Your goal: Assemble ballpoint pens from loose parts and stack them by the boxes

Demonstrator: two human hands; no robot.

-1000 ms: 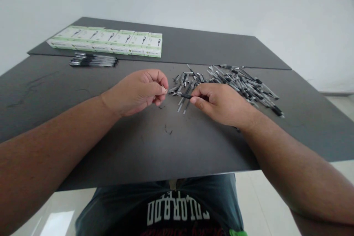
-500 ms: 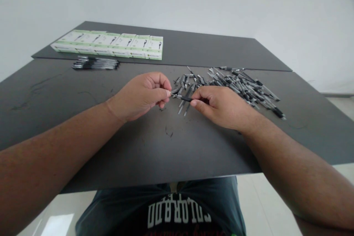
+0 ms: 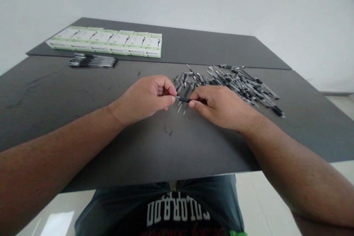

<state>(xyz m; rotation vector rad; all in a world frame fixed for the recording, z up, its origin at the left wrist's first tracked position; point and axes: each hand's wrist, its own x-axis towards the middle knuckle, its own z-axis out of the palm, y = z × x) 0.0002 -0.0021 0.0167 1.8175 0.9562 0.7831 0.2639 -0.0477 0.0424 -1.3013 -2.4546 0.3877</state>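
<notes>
Between my two hands a pen [image 3: 184,99] with a black grip lies level, just above the table. My right hand [image 3: 218,105] is closed round its black part with thumb and fingers. At the other end, the thumb and forefinger of my left hand [image 3: 153,96] pinch the tip; the small part there is mostly hidden by the fingertips. Behind and beside my right hand spreads a loose pile of pen parts [image 3: 246,86], clear tubes and black grips. Several small tips [image 3: 184,79] lie just beyond my fingers.
A bundle of pens [image 3: 92,61] lies at the left on the dark table [image 3: 138,147]. Behind it stands a row of white and green boxes [image 3: 110,40] with pen pictures. A seam crosses the table behind the pile. The near table edge is close to my lap.
My left hand has moved slightly right, closer to my right hand, and its fingers now sit over the pen's tip. The thin point visible before is covered. The view has shifted slightly.
</notes>
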